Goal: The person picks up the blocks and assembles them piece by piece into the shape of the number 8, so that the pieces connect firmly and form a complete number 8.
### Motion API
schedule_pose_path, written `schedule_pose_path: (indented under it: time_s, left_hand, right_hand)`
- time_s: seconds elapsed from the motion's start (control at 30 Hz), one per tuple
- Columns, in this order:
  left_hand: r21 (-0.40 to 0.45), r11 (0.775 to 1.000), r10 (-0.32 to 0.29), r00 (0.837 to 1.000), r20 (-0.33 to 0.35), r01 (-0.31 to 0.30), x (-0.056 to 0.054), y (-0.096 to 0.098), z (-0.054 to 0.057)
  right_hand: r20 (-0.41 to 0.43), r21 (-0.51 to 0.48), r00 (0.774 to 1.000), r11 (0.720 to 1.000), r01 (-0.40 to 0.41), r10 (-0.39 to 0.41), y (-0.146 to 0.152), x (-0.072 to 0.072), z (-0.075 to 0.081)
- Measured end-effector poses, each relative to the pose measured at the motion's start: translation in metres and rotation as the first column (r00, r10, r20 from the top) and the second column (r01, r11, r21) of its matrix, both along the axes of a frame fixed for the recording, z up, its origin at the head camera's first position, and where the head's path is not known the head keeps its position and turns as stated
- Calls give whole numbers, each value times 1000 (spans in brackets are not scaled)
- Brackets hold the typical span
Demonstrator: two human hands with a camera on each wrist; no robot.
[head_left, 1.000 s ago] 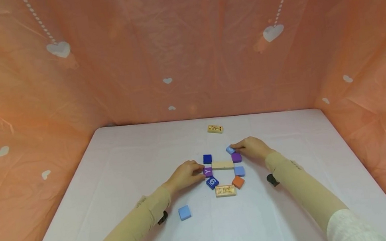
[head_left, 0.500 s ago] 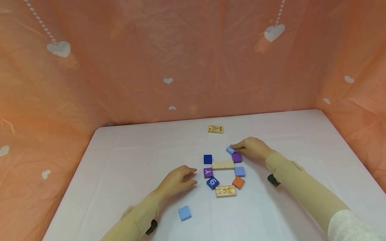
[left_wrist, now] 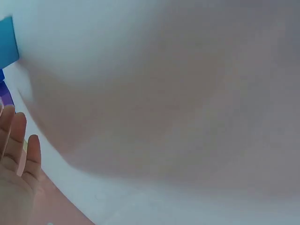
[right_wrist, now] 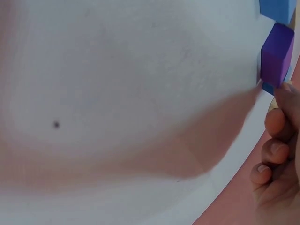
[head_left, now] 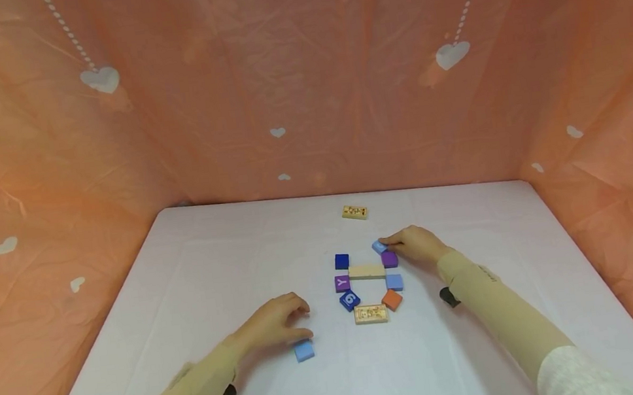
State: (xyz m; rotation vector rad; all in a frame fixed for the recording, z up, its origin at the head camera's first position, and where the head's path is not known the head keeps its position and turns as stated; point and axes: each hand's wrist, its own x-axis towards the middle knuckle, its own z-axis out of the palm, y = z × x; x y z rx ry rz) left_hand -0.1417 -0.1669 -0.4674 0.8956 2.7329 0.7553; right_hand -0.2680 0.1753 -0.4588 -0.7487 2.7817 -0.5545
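Note:
In the head view my right hand (head_left: pixel 417 244) pinches a light blue block (head_left: pixel 380 246) that lies angled at the top of the right column. Right below it is a purple block (head_left: pixel 389 259), also large in the right wrist view beside the curled fingers (right_wrist: pixel 274 151). My left hand (head_left: pixel 275 321) hovers with relaxed, parted fingers, the thumb close over a lone light blue block (head_left: pixel 304 351). That hand's fingers (left_wrist: pixel 18 129) extend straight in the left wrist view, holding nothing.
Blocks form a ring: dark blue (head_left: pixel 341 261), purple "Y" (head_left: pixel 342 284), blue "6" (head_left: pixel 349 300), orange (head_left: pixel 391 299), light blue (head_left: pixel 395 282), a plain wooden bar (head_left: pixel 366 273) and a printed wooden tile (head_left: pixel 370 314). Another printed tile (head_left: pixel 355 212) lies farther back. Orange curtains surround the white table (head_left: pixel 228 254).
My left hand has let go of the purple "Y" block and moved left and nearer, to the lone light blue block. The right hand stays at its block.

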Motion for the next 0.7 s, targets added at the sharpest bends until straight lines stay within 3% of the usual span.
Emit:
schedule_pose_path:
  time_s: [0.17,0.37,0.47,0.7]
  left_hand:
    - [-15,998,-69,997,-45,68,7,-9,-3]
    - [-39,993,-106,993,48,108,13,-11,-2]
    - [-46,992,-116,992,57,119,14,-11,-3]
    - [-48,991,-122,992,-12,121,14,-14,-8]
  right_hand:
    - [8,1,1000,1000,6,-6,-1,0,-1]
    - [5,-4,1000,1000,12,-12,1,0,-4]
    - [-11,-5,1000,1000,6,-6,1,-1,-5]
    - [-23,-22,1000,1000,0,-1,0,1,-4]
